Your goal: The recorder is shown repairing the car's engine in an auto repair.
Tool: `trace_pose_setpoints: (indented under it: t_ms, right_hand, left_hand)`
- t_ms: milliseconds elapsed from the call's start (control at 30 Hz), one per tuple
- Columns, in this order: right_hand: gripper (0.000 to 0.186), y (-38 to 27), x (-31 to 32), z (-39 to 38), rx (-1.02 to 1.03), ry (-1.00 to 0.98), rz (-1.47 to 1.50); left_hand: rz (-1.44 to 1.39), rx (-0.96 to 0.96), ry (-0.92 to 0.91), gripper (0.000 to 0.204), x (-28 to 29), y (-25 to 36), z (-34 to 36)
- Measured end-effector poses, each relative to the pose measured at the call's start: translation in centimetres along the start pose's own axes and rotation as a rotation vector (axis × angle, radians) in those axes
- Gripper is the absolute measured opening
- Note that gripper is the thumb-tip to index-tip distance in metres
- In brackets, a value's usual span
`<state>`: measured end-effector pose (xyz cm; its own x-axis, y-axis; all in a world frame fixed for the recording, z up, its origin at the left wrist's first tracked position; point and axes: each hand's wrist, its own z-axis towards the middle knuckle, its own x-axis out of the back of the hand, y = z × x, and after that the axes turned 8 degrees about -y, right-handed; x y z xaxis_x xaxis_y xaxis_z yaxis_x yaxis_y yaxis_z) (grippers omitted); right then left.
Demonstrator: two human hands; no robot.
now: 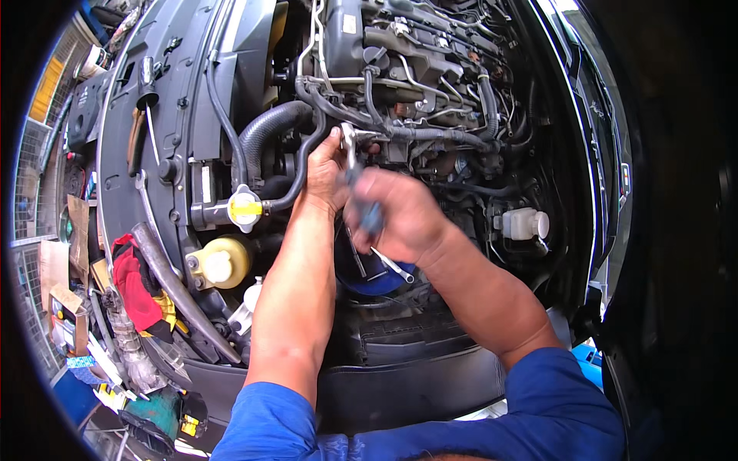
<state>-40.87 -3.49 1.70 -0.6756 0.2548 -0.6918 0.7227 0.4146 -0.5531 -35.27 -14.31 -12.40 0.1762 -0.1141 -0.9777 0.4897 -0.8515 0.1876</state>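
Note:
My right hand (403,215), smeared by motion, is closed around the dark grip of a ratchet wrench (351,154). The ratchet's metal head reaches forward to the hoses at the front of the engine (415,69). Beside that head is my left hand (324,175), thumb up and fingers curled in; whatever they hold is hidden. Under my right hand, a chrome wrench (396,266) lies over a round blue dish (370,288), along with thin metal tools. A thick black coolant hose (273,127) curves past on the left of my left hand.
Left of my arms are a yellow-topped radiator cap (245,208) and a yellowish reservoir (219,263). A long wrench (150,207), a screwdriver (148,96), a grey pipe (181,288) and a red cloth (137,284) lie along the left panel. A white fluid reservoir (524,224) stands right.

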Motion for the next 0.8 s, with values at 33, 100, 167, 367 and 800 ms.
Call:
trace_pose_setpoints:
  t_ms: [33,100,167,367,800]
  right_hand:
    - [0.037,1.1,0.7,0.1,-0.109,0.063,-0.473]
    - [0.04,3.1,2.5,0.1,-0.018,0.101,-0.704]
    - [0.038,2.2,1.3,0.0,0.009,0.083,-0.461]
    - [0.04,-0.6,-1.5,-0.2,-0.06,0.034,-0.197]
    - [0.045,0.2,-0.4,0.2,-0.07,-0.005,-0.18]
  left_hand:
    - [0.001,-0.002,0.013,0.035,-0.1,0.2,0.1]
    - [-0.004,-0.002,-0.01,0.034,-0.3,-0.2,0.3]
    - [0.038,-0.012,0.048,0.038,-0.3,-0.1,0.2]
    - [0.113,-0.059,0.1,0.043,-0.8,0.3,0.2]
    - [0.076,-0.059,0.015,0.03,0.2,0.5,-0.3]
